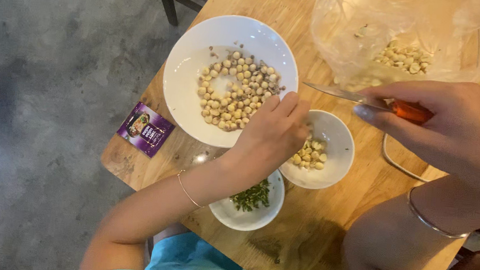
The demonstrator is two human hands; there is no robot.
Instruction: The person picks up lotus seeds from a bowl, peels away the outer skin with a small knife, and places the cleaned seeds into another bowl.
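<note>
a wooden table [352, 229] is shown from above, with grey floor beyond the left hand's side. beyond the right hand's fingertips a clear plastic bag [374, 25] is laid open, pale lotus seeds [403, 57] being seen through it. just past the left hand's fingertips a large white bowl [191, 68] is set, holding a loose ring of seeds [235, 89]. a medium white bowl [339, 140] is placed between the two hands, under the left fingers, and holds a few peeled seeds [309, 156]. a small white bowl [245, 215] with green sprouts [252, 196] is seen below the left wrist. a purple sachet [145, 128] is laid well to the outer side of the left hand, near the table edge.

the left hand [268, 137] is held over the rims of the large and medium bowls, its fingers curled and pressed together; what is pinched cannot be told. the right hand [451, 129] is closed around the orange handle of a knife [362, 99], whose blade is pointed toward the left fingertips.
</note>
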